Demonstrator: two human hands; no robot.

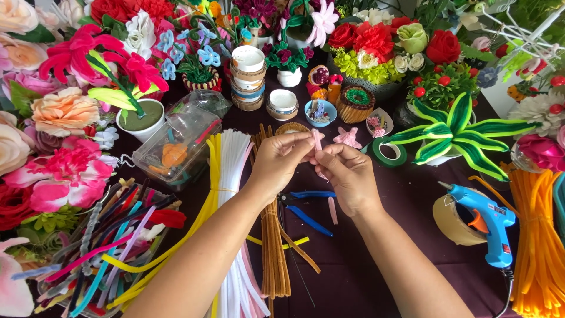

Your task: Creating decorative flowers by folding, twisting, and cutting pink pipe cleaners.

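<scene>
Dark worktop (376, 235), crowded with craft flowers and supplies

- Left hand (281, 160): fingers closed in a pinch on the pink pipe cleaner piece (317, 140), gripping its upper part
- Right hand (347, 174): fingertips closed on the same piece just below, touching the left hand; both hands equally near it
- Pink pipe cleaner piece: held above the middle of the worktop, long axis nearly upright, top end standing free above the fingers
- Below the hands: blue-handled pliers (309, 206), a second short pink piece (332, 210) lying flat
- Left of the hands: bundles of yellow, white and brown pipe cleaners (235, 176), clear plastic box (176, 144)
- Right: green tape roll (388, 152), blue glue gun (488, 221), orange pipe cleaners (538, 247)
- Beyond: small pink flower (348, 138), pots and cups
</scene>
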